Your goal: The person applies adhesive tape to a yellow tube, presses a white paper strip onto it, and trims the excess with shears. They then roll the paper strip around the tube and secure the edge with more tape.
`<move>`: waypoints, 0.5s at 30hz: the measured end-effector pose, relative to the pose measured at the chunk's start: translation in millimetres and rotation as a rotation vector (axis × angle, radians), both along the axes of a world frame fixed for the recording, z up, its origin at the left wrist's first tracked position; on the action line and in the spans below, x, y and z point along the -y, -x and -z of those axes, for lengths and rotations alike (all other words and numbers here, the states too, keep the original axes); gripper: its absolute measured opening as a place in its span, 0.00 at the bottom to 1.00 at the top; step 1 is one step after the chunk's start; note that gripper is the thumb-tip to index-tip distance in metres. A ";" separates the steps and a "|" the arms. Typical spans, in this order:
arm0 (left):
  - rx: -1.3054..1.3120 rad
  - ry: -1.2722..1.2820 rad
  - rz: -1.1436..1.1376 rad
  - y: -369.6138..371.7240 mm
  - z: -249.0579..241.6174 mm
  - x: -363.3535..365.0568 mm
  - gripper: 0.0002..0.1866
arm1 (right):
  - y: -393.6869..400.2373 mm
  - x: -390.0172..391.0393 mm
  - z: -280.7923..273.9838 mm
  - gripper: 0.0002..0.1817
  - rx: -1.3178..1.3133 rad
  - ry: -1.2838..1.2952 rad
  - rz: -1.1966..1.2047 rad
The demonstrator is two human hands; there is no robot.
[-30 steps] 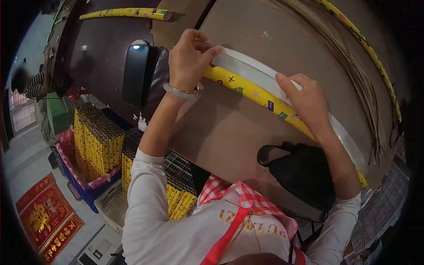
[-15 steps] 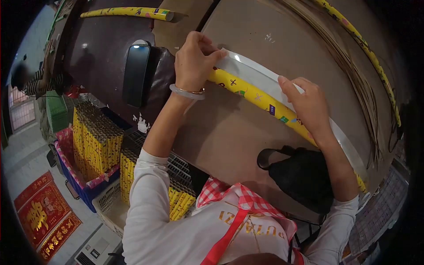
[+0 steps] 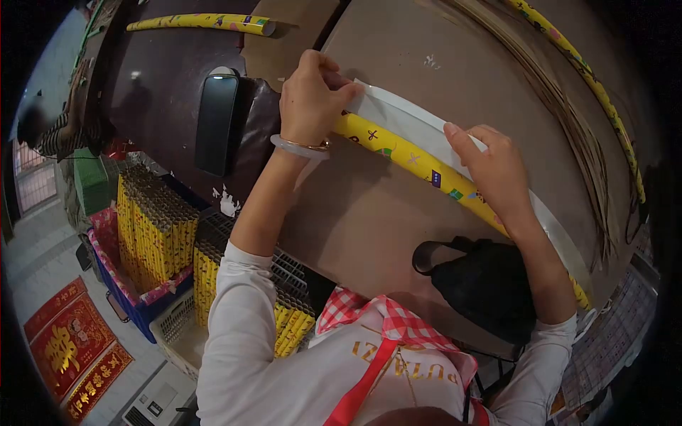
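Yellow patterned paper (image 3: 405, 156) lies in a long roll across the table, with a flap of its white underside (image 3: 405, 119) showing along the far edge. At the left end of this flap, my left hand (image 3: 312, 103) pinches the paper's edge between thumb and fingers. My right hand (image 3: 494, 167) grips the same edge farther right, thumb on the white side and fingers curled around it. Whether a tube sits inside the roll is hidden. Close to my right forearm is a black fabric bag (image 3: 483, 284).
A phone (image 3: 217, 124) lies left of my left hand. Other yellow tubes (image 3: 206, 23) and a bundle of thin brown strips (image 3: 547, 85) are on the table (image 3: 355, 220). Stacked tubes (image 3: 153, 234) fill a blue-sided basket (image 3: 124, 284) on the left. A person (image 3: 64, 131) is at far left.
Almost nothing differs. Both hands keep their hold on the paper's edge, and the view has shifted very slightly.
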State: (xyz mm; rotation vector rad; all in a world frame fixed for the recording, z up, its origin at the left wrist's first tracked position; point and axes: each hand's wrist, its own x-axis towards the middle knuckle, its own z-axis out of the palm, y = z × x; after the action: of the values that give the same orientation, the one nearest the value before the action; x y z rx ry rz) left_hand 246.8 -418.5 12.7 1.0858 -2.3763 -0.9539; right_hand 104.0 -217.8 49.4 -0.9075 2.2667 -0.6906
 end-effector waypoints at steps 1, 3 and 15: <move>0.001 0.000 0.000 0.0 -0.5 0.5 0.18 | 0.0 0.0 -0.3 0.32 0.008 -0.007 0.005; 0.026 -0.051 -0.008 1.0 -3.1 1.1 0.18 | 1.3 1.1 -2.4 0.32 0.026 -0.014 0.001; -0.036 -0.148 0.004 0.9 -4.7 5.5 0.17 | 17.9 -66.5 -17.2 0.22 0.230 0.192 0.145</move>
State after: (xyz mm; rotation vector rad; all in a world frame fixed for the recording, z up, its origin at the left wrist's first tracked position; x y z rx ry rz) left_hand 246.0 -423.9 17.4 1.1070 -2.3101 -1.1567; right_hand 86.1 -151.3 66.6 -0.7130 2.1006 -1.0364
